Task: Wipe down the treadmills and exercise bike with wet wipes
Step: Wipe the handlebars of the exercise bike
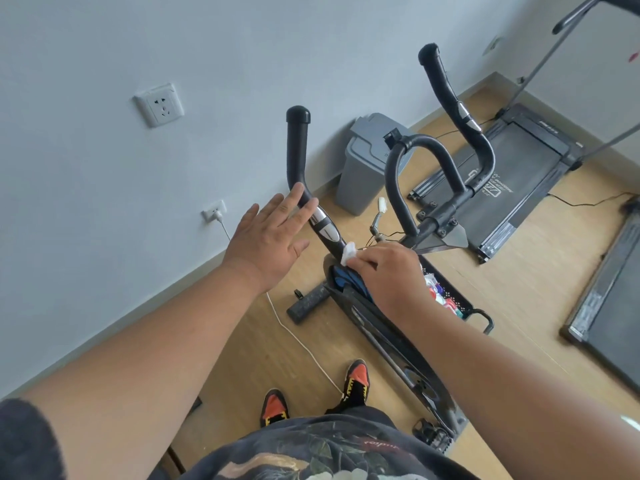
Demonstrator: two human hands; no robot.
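Right hand [388,268] pinches crumpled white wipe [348,253] against tubular handlebar [325,230].

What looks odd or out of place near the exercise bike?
A white cable trails loose across the floor beside the person's shoes, a possible trip hazard. The basket under the handlebars holds jumbled colourful items. Nothing looks spilled.
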